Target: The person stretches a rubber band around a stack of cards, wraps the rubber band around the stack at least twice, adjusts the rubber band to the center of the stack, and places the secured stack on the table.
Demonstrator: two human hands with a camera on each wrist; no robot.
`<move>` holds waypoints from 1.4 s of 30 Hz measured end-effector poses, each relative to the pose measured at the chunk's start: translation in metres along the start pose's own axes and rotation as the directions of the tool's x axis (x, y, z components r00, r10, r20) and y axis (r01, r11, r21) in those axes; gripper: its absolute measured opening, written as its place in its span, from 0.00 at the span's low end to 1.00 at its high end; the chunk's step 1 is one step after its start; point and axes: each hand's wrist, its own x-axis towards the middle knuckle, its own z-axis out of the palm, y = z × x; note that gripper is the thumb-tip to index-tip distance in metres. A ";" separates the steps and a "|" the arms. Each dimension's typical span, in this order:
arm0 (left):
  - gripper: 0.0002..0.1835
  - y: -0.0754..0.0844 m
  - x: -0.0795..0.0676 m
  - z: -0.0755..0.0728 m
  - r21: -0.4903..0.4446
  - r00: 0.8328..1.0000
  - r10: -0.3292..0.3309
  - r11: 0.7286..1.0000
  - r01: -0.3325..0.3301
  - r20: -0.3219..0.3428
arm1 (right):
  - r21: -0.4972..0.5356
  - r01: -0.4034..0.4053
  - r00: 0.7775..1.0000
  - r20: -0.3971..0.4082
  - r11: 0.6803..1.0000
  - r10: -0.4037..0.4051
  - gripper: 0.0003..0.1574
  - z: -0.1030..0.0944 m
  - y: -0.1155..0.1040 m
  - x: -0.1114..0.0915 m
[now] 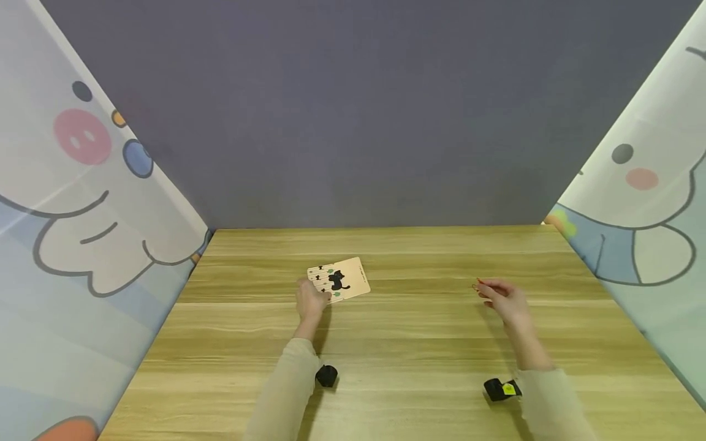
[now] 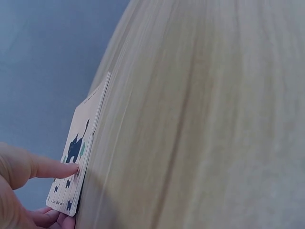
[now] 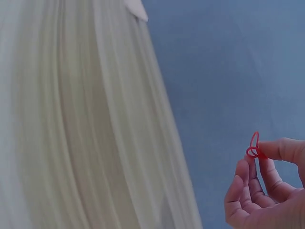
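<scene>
A thin stack of cream cards [image 1: 354, 274] with a black cat, small bows and green shapes printed on top lies at the left of the table. My left hand [image 1: 312, 301] pinches its near left end, thumb on the printed face and the other fingers below, as the left wrist view shows. Layered edges of the cards [image 2: 90, 112] are visible there. Over the table's right side, my right hand [image 1: 510, 305] pinches a thin red rubber band [image 3: 256, 142] between thumb and fingertips. The band hangs in small twisted loops, apart from the cards.
The wooden table [image 1: 408, 343] ends at a dark grey wall [image 1: 375, 122] behind. Cartoon-printed panels flank it, left [image 1: 110, 202] and right [image 1: 640, 202]. Black wrist devices sit at the left sleeve [image 1: 326, 375] and right sleeve [image 1: 496, 389].
</scene>
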 end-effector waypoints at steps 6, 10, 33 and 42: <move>0.33 -0.002 0.000 0.000 -0.056 0.999 0.039 0.998 -0.040 -0.010 | 0.169 0.009 0.998 0.059 0.986 -0.019 0.21 0.012 -0.002 -0.006; 0.35 -0.007 0.002 0.003 -0.164 0.997 0.079 0.983 -0.081 -0.014 | 0.248 0.003 0.996 0.088 0.969 -0.026 0.17 0.017 -0.003 -0.010; 0.39 -0.019 -0.003 0.002 -0.519 0.995 0.094 0.853 -0.058 0.044 | 0.276 -0.066 0.997 -0.014 0.959 0.072 0.22 0.039 0.012 -0.019; 0.36 -0.019 -0.006 0.000 -0.593 0.995 0.091 0.803 -0.054 0.033 | 0.411 0.007 0.997 0.068 0.912 -0.039 0.19 0.043 0.014 -0.018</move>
